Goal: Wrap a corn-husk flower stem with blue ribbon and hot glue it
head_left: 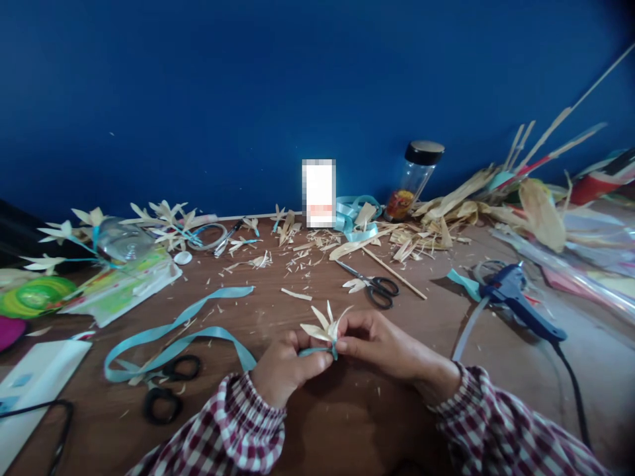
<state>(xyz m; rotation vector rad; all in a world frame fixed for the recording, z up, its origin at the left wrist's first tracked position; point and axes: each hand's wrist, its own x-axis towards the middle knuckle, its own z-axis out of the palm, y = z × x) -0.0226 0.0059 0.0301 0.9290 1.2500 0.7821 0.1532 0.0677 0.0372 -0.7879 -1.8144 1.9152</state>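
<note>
A pale corn-husk flower (325, 325) with pointed petals stands between my two hands over the front of the table. The fingers of my left hand (292, 363) are closed on a light blue ribbon (180, 320) at the flower's base. Its long tail loops away to the left across the table. My right hand (380, 344) pinches the flower near its base, where the ribbon is wrapped, and a petal touches its fingers. Black-handled scissors (166, 390) lie left of my left hand, partly under the ribbon. Other scissors (374, 284) lie beyond my right hand.
A blue glue gun (520, 301) with a black cord lies at right. Husk scraps (436, 228) and a lidded jar (414, 178) line the blue wall. Finished husk flowers (166, 215) stand at left, beside a clear bottle (126, 239). A thin stick (397, 274) lies behind the scissors.
</note>
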